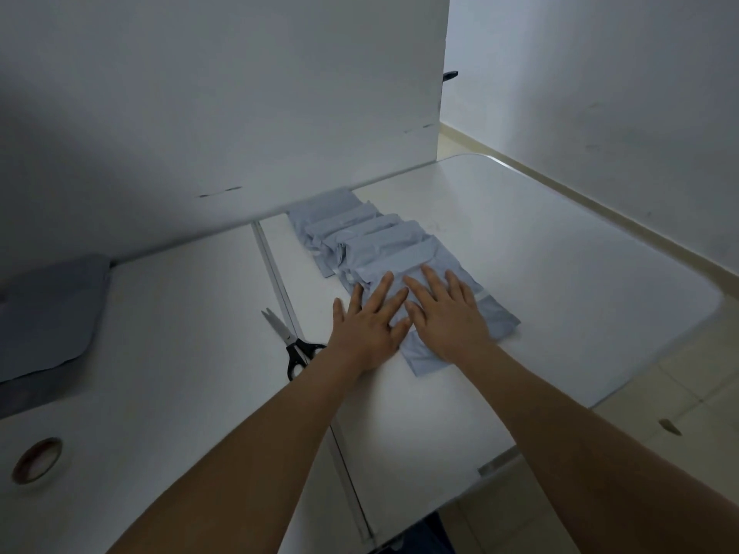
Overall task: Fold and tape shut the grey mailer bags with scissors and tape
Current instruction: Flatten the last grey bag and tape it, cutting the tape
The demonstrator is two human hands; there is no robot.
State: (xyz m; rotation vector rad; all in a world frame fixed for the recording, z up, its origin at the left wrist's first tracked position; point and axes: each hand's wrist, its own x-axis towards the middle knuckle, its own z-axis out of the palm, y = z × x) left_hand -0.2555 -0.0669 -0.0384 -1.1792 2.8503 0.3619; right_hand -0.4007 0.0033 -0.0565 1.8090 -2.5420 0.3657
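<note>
Both hands, left hand and right hand, are pressing the grey mailer bag flat with fingers spread; pressing hard should be making a sharp fold.

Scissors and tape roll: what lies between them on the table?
Nothing; in the head view only bare white table lies between the scissors and the tape roll.
</note>
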